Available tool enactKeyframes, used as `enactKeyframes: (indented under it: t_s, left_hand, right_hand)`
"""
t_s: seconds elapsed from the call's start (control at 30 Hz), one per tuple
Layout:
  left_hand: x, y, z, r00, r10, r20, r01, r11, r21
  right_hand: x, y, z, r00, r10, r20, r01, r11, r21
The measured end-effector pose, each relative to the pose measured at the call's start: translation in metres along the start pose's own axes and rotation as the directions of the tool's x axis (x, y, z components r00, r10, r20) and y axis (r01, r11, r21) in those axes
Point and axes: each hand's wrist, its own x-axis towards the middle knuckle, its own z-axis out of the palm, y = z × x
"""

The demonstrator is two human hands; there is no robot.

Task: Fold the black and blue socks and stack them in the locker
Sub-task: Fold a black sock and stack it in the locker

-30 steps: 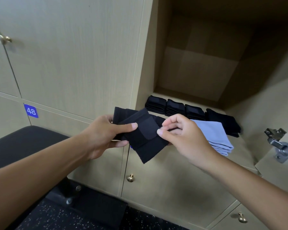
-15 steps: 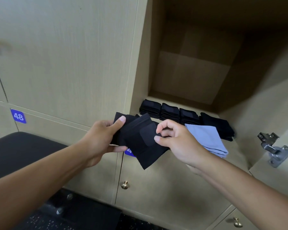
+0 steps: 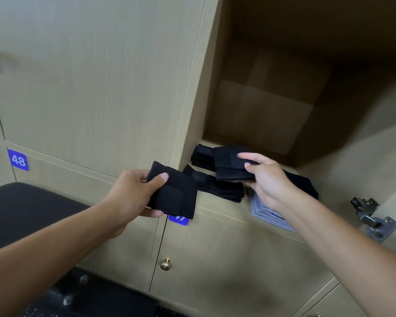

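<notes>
Our left hand [image 3: 133,197] grips one folded black sock [image 3: 174,197] outside the locker [image 3: 272,115], near its left edge, likely waiting its turn. Our right hand [image 3: 268,179] pinches another folded black sock [image 3: 231,165] over the far row of black sock stacks [image 3: 201,156], apparently to add it. Our right forearm hides much of the blue socks [image 3: 268,216].

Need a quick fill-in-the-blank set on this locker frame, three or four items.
1. Each hand holds a folded sock of the colour ____.
2. The right hand holds its folded sock over the open ____.
3. The closed locker door bears a blue label reading ____.
4. The left hand pinches its sock with the ____ on top.

Missing words: black; locker; 48; thumb
</notes>
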Motion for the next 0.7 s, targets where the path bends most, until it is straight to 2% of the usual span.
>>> enactKeyframes:
  t_s: [0.23,0.57,0.7]
  left_hand:
    - [0.003,-0.005,0.002,1.0,0.002,0.007,-0.003,1.0,0.028]
    - [0.01,-0.008,0.003,0.999,-0.016,0.032,0.015,1.0,0.018]
    - [0.013,-0.01,0.002,0.999,-0.019,0.035,0.018,1.0,0.02]
  right_hand:
    - [0.078,0.008,0.032,0.994,0.045,-0.102,-0.046,0.999,-0.015]
    - [0.132,0.009,0.05,0.99,0.113,-0.084,-0.114,0.993,-0.001]
    - [0.138,0.009,0.054,0.991,0.104,-0.086,-0.108,0.993,-0.045]
